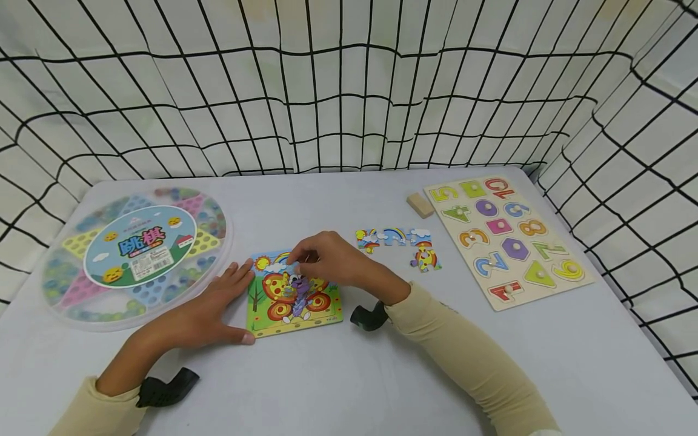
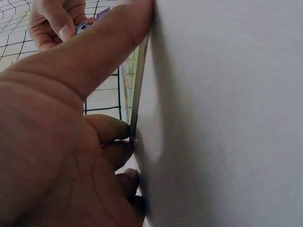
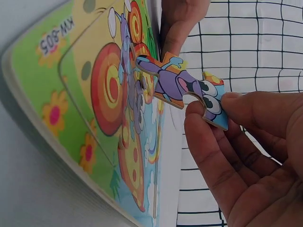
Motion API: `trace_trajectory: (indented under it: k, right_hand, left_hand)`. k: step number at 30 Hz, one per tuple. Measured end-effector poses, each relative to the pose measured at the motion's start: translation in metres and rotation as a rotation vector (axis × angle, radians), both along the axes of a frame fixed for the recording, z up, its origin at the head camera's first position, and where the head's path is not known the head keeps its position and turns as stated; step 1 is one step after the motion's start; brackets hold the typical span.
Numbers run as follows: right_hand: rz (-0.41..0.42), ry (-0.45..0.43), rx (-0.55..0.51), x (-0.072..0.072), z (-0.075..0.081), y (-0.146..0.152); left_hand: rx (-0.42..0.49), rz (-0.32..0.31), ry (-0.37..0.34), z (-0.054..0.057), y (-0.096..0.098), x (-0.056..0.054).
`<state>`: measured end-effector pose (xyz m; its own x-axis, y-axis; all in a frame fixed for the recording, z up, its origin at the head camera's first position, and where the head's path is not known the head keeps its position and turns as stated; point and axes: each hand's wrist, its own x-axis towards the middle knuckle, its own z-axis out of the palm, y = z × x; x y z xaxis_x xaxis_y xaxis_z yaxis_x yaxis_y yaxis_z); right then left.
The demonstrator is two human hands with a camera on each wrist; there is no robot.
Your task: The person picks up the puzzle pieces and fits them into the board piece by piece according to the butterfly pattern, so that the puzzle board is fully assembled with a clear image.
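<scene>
From where I'm standing, the person's right hand (image 1: 335,260) is pinching a purple-faced puzzle piece (image 3: 177,85) between thumb and fingers, holding it tilted just above the butterfly puzzle board (image 1: 260,324). The left hand (image 1: 209,309) is resting against the board's left edge, fingers and thumb spread, not clenching. Some loose pieces (image 1: 425,259) are lying near the board's right side; a number board (image 1: 498,245) is lying farther right of it, and a round game case (image 1: 139,245) is sitting to its left.

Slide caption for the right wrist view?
A right-hand grip pinches a flat, purple-faced jigsaw piece over a square, green-and-blue butterfly puzzle board, left hand beyond.
</scene>
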<state>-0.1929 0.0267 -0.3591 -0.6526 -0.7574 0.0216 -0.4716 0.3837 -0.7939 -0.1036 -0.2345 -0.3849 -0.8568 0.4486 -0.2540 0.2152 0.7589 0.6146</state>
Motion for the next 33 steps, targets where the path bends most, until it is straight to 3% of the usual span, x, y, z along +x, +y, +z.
trace_trajectory:
  k: [15,22,33]
  right_hand:
    - [0.008,-0.011,0.032,0.001,-0.002,-0.008]
    - [0.002,0.037,0.057,0.003,-0.006,-0.014]
    - [0.013,0.078,0.319,0.006,-0.008,-0.019]
  left_hand:
    - [0.000,-0.006,-0.003,-0.001,-0.001,0.000]
    - [-0.001,-0.006,0.002,-0.001,-0.002,0.000]
    - [0.001,-0.007,0.003,-0.002,-0.001,-0.001]
